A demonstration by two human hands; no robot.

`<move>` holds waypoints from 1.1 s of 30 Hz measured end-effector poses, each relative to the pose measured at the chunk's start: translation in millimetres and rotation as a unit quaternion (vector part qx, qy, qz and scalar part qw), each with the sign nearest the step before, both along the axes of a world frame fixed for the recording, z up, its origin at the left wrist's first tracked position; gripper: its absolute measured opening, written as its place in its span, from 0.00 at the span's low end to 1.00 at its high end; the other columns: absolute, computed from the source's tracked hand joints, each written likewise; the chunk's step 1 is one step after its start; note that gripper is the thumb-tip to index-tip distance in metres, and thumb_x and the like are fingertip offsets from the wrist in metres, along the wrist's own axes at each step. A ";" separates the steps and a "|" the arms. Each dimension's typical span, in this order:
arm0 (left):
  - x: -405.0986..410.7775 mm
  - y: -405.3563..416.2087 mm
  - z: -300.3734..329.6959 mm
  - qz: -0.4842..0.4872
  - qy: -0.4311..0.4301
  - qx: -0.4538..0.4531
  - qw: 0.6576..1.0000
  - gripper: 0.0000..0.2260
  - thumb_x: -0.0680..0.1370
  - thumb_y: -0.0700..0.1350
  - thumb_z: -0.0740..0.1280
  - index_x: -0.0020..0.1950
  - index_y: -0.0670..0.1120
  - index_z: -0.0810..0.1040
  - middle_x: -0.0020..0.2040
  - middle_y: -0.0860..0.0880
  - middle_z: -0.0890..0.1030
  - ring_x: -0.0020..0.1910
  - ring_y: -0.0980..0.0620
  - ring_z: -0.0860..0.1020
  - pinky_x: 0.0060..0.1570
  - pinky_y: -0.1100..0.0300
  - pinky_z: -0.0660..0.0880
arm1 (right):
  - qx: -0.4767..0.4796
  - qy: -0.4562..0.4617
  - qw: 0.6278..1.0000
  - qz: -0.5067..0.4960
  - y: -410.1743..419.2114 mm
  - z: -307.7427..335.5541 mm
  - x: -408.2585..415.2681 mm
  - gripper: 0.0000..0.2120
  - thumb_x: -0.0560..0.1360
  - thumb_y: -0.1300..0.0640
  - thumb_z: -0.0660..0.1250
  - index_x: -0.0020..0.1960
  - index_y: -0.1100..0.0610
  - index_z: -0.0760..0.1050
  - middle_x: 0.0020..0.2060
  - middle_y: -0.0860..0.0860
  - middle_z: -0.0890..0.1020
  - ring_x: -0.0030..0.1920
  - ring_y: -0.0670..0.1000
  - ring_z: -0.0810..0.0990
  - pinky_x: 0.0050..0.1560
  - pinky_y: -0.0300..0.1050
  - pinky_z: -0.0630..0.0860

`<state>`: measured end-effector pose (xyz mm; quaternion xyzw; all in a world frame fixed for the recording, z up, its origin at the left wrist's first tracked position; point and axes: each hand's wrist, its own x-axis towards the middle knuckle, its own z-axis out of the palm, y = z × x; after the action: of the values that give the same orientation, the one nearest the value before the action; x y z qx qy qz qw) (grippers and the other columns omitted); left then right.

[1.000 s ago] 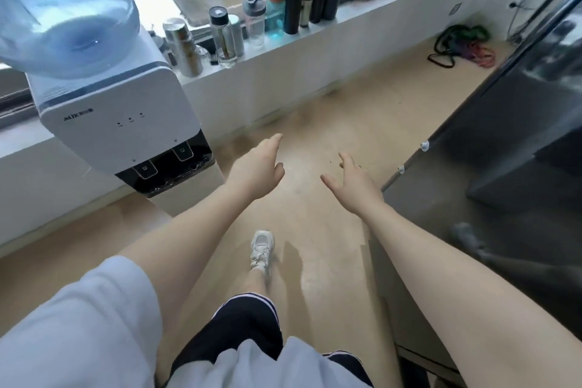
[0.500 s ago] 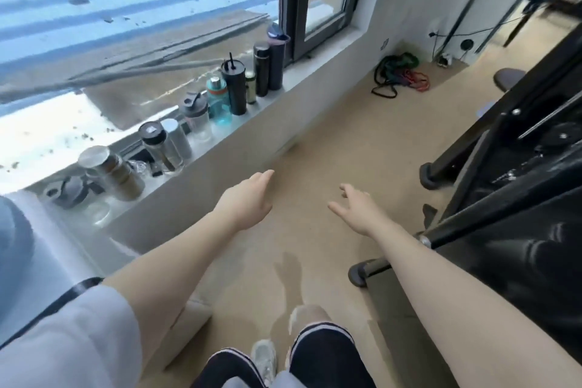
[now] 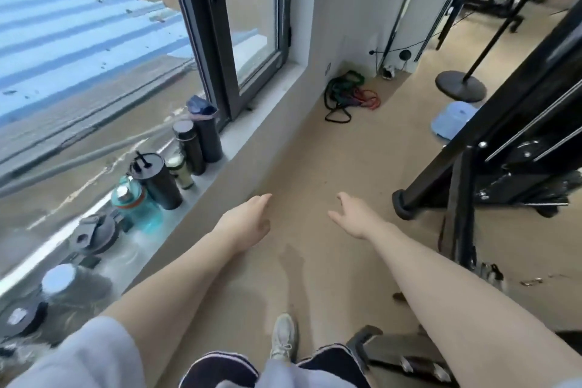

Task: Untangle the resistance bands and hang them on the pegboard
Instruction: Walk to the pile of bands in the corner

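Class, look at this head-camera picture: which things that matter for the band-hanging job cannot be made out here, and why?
- Pegboard: not seen anywhere in the head view.
- Resistance bands: a small, distant heap by the wall; how many there are and how they knot is too small to tell.
- Left hand and right hand: both empty; palms turned away.
- Blue cap: partly hidden by the black frame.

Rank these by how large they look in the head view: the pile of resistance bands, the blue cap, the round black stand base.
1. Pile of resistance bands, widest spread.
2. Round black stand base.
3. Blue cap, partly hidden by the black frame, so its place below the base is unsure.
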<state>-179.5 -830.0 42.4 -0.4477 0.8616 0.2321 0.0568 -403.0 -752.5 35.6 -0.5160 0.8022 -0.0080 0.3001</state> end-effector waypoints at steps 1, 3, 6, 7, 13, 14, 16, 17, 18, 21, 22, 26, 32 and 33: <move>-13.2 -22.2 3.4 -0.003 0.005 -0.003 1.000 0.26 0.77 0.43 0.58 0.75 0.48 0.56 0.72 0.50 0.64 0.67 0.48 0.69 0.62 0.54 0.69 | -0.013 -0.002 1.000 -0.008 -20.0 4.0 -9.6 0.27 0.80 0.48 0.57 0.73 0.61 0.57 0.69 0.60 0.68 0.68 0.60 0.68 0.67 0.54 0.66; -39.5 -63.0 9.0 -0.003 0.030 -0.009 0.999 0.26 0.77 0.43 0.58 0.74 0.47 0.56 0.72 0.49 0.64 0.65 0.47 0.71 0.60 0.52 0.71 | -0.031 -0.005 0.999 -0.025 -54.3 9.3 -26.4 0.26 0.79 0.47 0.57 0.72 0.59 0.59 0.67 0.59 0.71 0.66 0.60 0.70 0.64 0.55 0.68; -75.7 -118.2 11.1 0.003 0.070 -0.014 0.997 0.24 0.77 0.43 0.58 0.73 0.48 0.59 0.69 0.51 0.67 0.61 0.48 0.73 0.58 0.52 0.73 | -0.044 -0.020 0.997 -0.064 -97.4 10.2 -50.8 0.26 0.78 0.44 0.57 0.71 0.57 0.61 0.63 0.57 0.73 0.62 0.59 0.73 0.62 0.57 0.71; -87.6 -138.2 9.7 0.004 0.078 -0.017 0.997 0.24 0.77 0.43 0.58 0.72 0.48 0.60 0.68 0.51 0.69 0.59 0.48 0.74 0.57 0.52 0.73 | -0.045 -0.024 0.996 -0.070 -112.1 8.1 -59.3 0.26 0.78 0.44 0.57 0.71 0.57 0.61 0.63 0.57 0.73 0.62 0.58 0.73 0.61 0.56 0.71; -175.7 -271.5 -3.4 -0.032 0.066 -0.014 0.997 0.24 0.76 0.42 0.59 0.72 0.45 0.60 0.67 0.46 0.70 0.59 0.44 0.73 0.57 0.49 0.72 | -0.010 -0.033 0.998 -0.061 -207.1 -5.3 -120.5 0.26 0.78 0.44 0.58 0.71 0.55 0.61 0.65 0.56 0.72 0.64 0.57 0.72 0.64 0.54 0.69; -194.5 -294.7 -5.3 -0.050 0.067 -0.018 0.996 0.25 0.76 0.42 0.59 0.73 0.45 0.60 0.68 0.46 0.70 0.60 0.44 0.73 0.58 0.49 0.72 | -0.004 -0.036 0.997 -0.068 -222.7 -6.8 -132.7 0.25 0.78 0.44 0.58 0.71 0.55 0.62 0.65 0.56 0.72 0.64 0.56 0.72 0.64 0.55 0.69; -233.5 -338.1 -4.7 -0.076 0.077 -0.021 0.994 0.25 0.76 0.42 0.59 0.73 0.45 0.59 0.68 0.45 0.69 0.61 0.44 0.73 0.59 0.49 0.72 | 0.003 -0.047 0.995 -0.092 -252.4 -5.9 -158.4 0.25 0.78 0.43 0.58 0.70 0.54 0.62 0.65 0.54 0.72 0.64 0.56 0.71 0.64 0.54 0.69; -253.1 -356.1 -2.3 -0.085 0.078 -0.015 0.993 0.25 0.76 0.42 0.59 0.73 0.44 0.59 0.69 0.45 0.69 0.62 0.44 0.73 0.60 0.49 0.71 | 0.011 -0.048 0.994 -0.102 -265.5 -3.7 -172.2 0.25 0.78 0.43 0.58 0.70 0.54 0.63 0.65 0.54 0.72 0.64 0.56 0.71 0.64 0.54 0.69; -272.5 -371.2 0.7 -0.096 0.076 -0.004 0.992 0.25 0.76 0.42 0.59 0.74 0.44 0.58 0.70 0.45 0.68 0.63 0.44 0.72 0.61 0.49 0.70 | 0.019 -0.045 0.993 -0.107 -276.7 -1.3 -186.5 0.25 0.78 0.43 0.58 0.70 0.54 0.63 0.65 0.53 0.72 0.63 0.56 0.72 0.64 0.54 0.69; -336.2 -411.2 5.5 -0.142 0.061 0.018 0.988 0.27 0.77 0.42 0.60 0.75 0.43 0.56 0.73 0.44 0.64 0.68 0.45 0.68 0.66 0.52 0.67 | 0.029 -0.028 0.990 -0.138 -307.6 3.8 -238.7 0.25 0.78 0.44 0.59 0.70 0.55 0.64 0.65 0.55 0.73 0.63 0.56 0.73 0.63 0.51 0.70; -356.2 -421.3 7.2 -0.155 0.064 0.022 0.986 0.27 0.77 0.42 0.59 0.75 0.43 0.55 0.73 0.44 0.63 0.68 0.45 0.69 0.66 0.54 0.66 | 0.027 -0.029 0.986 -0.159 -315.1 5.3 -256.0 0.25 0.78 0.45 0.59 0.70 0.57 0.64 0.65 0.56 0.73 0.63 0.56 0.73 0.62 0.49 0.70; -431.2 -449.2 7.3 -0.199 0.072 0.038 0.977 0.25 0.78 0.42 0.60 0.74 0.44 0.58 0.72 0.44 0.65 0.64 0.45 0.71 0.61 0.57 0.68 | 0.021 -0.041 0.973 -0.225 -339.4 4.0 -323.8 0.26 0.79 0.45 0.58 0.72 0.59 0.61 0.67 0.56 0.71 0.65 0.56 0.72 0.62 0.47 0.69; -564.6 -499.2 -20.7 -0.243 0.083 0.054 0.965 0.25 0.77 0.43 0.60 0.74 0.46 0.59 0.70 0.46 0.68 0.66 0.46 0.70 0.63 0.52 0.69 | -0.002 -0.023 0.960 -0.278 -386.1 -22.7 -454.5 0.26 0.79 0.46 0.58 0.71 0.60 0.62 0.67 0.56 0.71 0.65 0.56 0.72 0.61 0.47 0.69; -589.7 -509.0 -25.1 -0.244 0.086 0.058 0.964 0.25 0.78 0.44 0.60 0.74 0.46 0.59 0.70 0.46 0.68 0.64 0.46 0.71 0.62 0.51 0.70 | -0.003 -0.022 0.960 -0.280 -395.8 -26.2 -480.4 0.26 0.79 0.47 0.58 0.71 0.60 0.62 0.68 0.56 0.71 0.65 0.56 0.71 0.62 0.47 0.68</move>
<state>-769.1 -1339.0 17.4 -0.1987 0.9315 0.2980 0.0634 -883.4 -1148.3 9.3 -0.2708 0.9080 -0.1054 0.3018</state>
